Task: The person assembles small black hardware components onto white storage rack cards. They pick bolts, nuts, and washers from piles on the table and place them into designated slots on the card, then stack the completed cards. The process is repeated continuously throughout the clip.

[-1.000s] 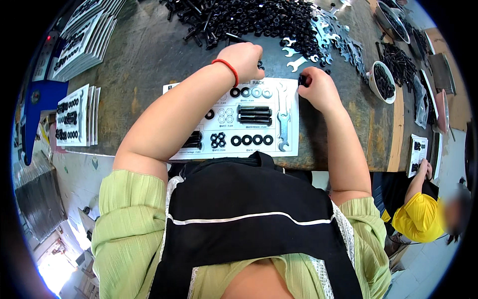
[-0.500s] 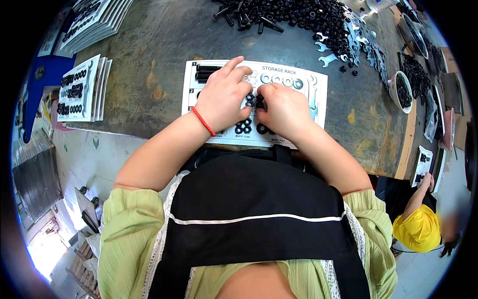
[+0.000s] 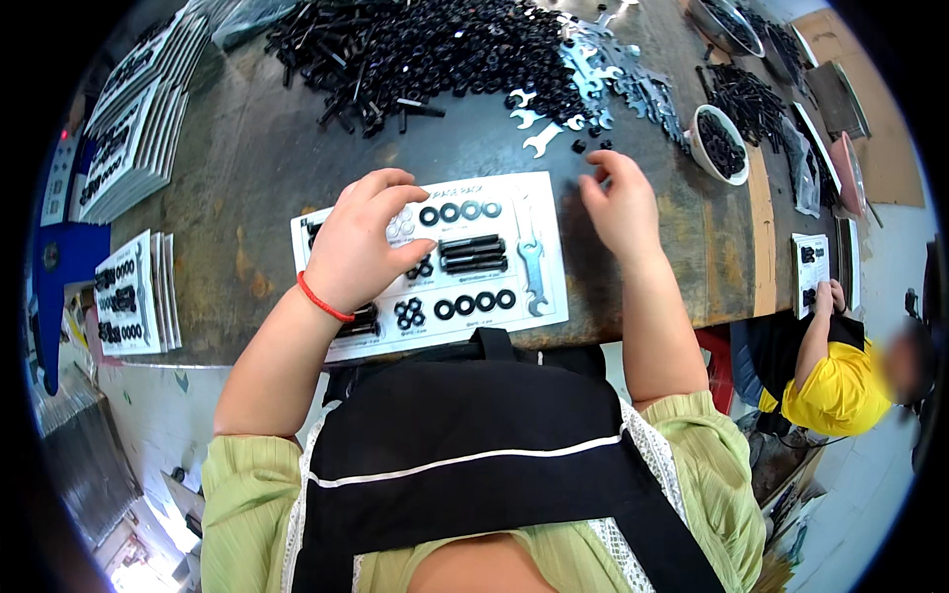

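Note:
A white printed card lies in front of me, slightly tilted. It bears black bolts, clusters of small black nuts, two rows of rings and a silver open-ended wrench. Over the card's left half is my left hand, a red cord round its wrist. Its fingers and thumb are apart, hiding part of the card's left side. Beyond the card's right edge, my right hand hovers above the table with thumb and forefinger apart. Nothing shows between them.
A large pile of black nuts and bolts spreads across the far table, with loose wrenches at its right. Farther right stands a white bowl of black parts. Filled cards are stacked at left. A person in yellow works at right.
My hands have parted; the right one has left the card's middle and moved right, off its edge. The left hand's fingers have spread. The whole view has shifted, showing more of the far pile.

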A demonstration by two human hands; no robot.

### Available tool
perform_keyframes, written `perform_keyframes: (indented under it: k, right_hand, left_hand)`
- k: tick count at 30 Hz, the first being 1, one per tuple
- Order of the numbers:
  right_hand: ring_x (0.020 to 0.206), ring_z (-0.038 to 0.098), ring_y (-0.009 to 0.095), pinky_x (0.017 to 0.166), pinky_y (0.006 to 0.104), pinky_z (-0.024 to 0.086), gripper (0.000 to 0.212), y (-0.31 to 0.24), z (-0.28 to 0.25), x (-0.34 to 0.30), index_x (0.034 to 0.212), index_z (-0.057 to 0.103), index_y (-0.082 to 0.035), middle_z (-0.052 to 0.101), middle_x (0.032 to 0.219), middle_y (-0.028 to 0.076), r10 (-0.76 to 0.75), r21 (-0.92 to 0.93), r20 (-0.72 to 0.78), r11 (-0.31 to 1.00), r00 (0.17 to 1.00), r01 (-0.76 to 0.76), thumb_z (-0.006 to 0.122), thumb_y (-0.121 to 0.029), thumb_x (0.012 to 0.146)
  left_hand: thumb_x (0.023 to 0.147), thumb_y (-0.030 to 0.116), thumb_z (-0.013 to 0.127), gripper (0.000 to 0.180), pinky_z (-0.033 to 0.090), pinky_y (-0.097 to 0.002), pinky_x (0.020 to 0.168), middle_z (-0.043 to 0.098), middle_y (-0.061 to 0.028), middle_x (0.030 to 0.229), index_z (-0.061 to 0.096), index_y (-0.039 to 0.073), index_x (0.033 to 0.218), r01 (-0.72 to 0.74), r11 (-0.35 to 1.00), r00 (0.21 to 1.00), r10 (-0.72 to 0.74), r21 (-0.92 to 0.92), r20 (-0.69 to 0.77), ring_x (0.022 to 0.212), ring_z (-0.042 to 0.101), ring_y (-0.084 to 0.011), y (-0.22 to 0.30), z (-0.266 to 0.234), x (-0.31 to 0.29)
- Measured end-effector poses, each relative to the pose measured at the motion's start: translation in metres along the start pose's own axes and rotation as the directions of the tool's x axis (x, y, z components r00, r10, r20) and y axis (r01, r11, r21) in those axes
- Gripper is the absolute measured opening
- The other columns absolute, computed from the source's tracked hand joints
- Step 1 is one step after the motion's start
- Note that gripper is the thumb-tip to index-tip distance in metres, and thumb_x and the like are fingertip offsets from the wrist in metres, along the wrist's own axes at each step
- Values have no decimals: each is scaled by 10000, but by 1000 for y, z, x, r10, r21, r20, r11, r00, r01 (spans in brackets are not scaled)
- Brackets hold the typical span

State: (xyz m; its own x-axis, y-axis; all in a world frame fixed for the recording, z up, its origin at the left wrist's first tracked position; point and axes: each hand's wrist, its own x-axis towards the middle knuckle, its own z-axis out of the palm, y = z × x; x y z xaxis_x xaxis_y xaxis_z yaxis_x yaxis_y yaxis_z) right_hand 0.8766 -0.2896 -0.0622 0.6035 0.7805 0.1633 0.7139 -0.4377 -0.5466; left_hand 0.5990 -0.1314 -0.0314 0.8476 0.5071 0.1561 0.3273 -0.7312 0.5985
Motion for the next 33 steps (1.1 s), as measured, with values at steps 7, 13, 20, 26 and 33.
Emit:
perform_keyframes:
  k: [7, 13, 20, 26, 33]
  right_hand:
    - [1060, 588, 391, 920, 435, 500, 390, 74, -12, 42, 1183, 623, -78, 576, 1137, 210, 52, 22, -136, 999, 989, -50, 653, -62, 794]
    - [964, 601, 366, 832, 446, 516, 296, 66, 8, 72, 1086, 690, -110, 592, 1075, 171, -96, -49, -164, 995, 982, 89, 682, -114, 790]
    - [885, 603, 356, 763, 463, 512, 143, 72, -1, 71, 940, 681, -102, 584, 942, 131, -78, -12, -219, 997, 973, 77, 671, -126, 799]
    - [896, 602, 349, 778, 447, 508, 202, 74, -3, 74, 973, 693, -105, 591, 933, 121, -42, -15, -222, 999, 974, 40, 708, -140, 774]
    - [916, 605, 349, 776, 458, 519, 160, 69, -9, 73, 942, 679, -106, 585, 947, 127, -32, -3, -191, 999, 981, 32, 693, -144, 787]
  left_hand:
    - [768, 179, 772, 334, 508, -382, 893, 632, -138, 1099, 673, 55, 1062, -270, 959, 962, 272, -85, 16, 1036, 617, -311, 29, 57, 105]
    - [834, 249, 709, 286, 520, -420, 861, 629, -127, 1062, 676, 97, 1075, -71, 997, 989, 68, 12, 133, 1016, 627, -326, 75, 105, 183]
    - [819, 215, 689, 126, 529, -425, 788, 628, -92, 895, 717, 106, 875, -175, 970, 978, 150, 170, 148, 894, 637, -304, 79, 133, 212]
    - [782, 224, 749, 160, 531, -396, 781, 633, -79, 924, 717, 106, 886, -181, 978, 966, 156, 108, 207, 891, 644, -272, 88, 126, 208]
    - [774, 215, 756, 204, 538, -396, 757, 645, -78, 936, 702, 89, 925, -148, 988, 989, 147, 33, 21, 851, 652, -272, 81, 124, 219]
